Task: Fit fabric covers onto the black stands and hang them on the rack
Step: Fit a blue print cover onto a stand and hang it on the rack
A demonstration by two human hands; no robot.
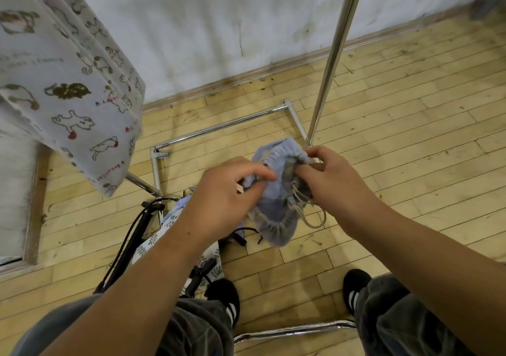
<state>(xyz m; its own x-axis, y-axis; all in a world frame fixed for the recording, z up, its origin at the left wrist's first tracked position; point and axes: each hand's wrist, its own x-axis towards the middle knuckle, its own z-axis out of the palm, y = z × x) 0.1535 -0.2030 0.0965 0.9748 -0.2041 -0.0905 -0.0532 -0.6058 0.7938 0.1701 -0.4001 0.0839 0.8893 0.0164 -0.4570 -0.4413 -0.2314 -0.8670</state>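
Visibly bunched, blue fabric cover (276, 199).

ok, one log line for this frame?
left hand: pinches blue fabric cover | right hand: pinches its gathered rim | black stand: on floor | rack: ahead

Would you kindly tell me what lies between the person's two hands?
In the head view, a bunched pale-blue fabric cover with a drawstring fills the gap; the left hand and the right hand each pinch its gathered edge.
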